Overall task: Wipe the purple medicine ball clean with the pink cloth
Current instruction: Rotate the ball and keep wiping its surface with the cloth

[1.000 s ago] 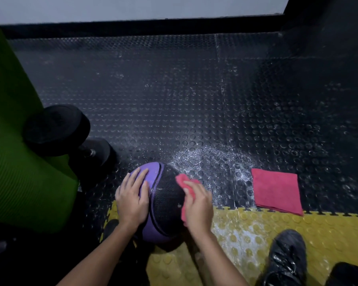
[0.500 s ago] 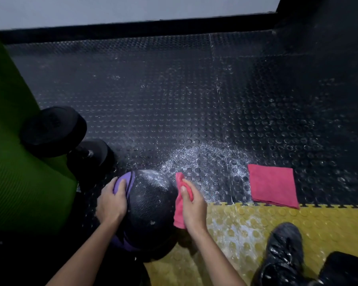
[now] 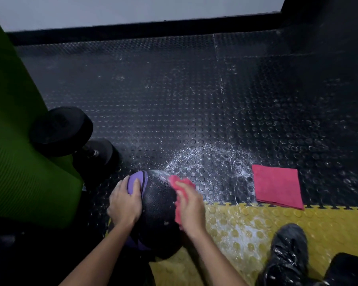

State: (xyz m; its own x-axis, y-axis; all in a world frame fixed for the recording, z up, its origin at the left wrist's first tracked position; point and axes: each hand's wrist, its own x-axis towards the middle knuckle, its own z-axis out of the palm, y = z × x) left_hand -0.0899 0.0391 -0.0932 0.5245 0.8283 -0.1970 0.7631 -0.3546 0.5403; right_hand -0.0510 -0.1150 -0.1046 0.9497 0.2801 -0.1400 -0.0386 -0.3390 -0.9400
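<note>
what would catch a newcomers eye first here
The purple and black medicine ball sits low in the centre, with a bunched pink cloth against its upper right side. Just beyond it, white spatter speckles the black studded floor, and a second, folded pink cloth lies flat to the right. A big green mat fills the left edge.

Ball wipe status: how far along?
Done: the pink cloth is up and in the right hand's grip. In hand: that hand presses it on the medicine ball's black right side while the left hand rests on the purple panel, steadying it. Left: whitish speckle shows on the ball's top, and the underside is hidden, so unverified. A second folded cloth lies flat on the floor.
</note>
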